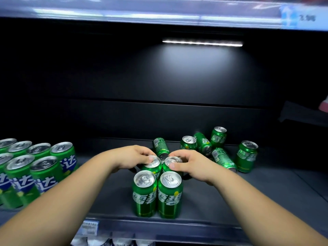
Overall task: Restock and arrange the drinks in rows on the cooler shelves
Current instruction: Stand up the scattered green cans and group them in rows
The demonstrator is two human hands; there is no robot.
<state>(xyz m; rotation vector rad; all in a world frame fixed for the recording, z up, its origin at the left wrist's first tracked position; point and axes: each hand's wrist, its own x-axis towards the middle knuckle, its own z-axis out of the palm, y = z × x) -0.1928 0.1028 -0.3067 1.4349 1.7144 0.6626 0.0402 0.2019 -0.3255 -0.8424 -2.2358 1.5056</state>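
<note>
Curling fingers, left hand [134,155] grips left can [154,169], right hand [189,162] grips right can [176,159].

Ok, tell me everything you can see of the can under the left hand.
The can is slim, green and metal-looking, with a silver lid and pull tab. It stands upright on the dark shelf, rear left in a two-by-two block. The left hand grips its top rim, thumb on the lid, fingers curled over the far edge. The front can hides most of its label. Its neighbour, held by the right hand, stands close against it.
</note>
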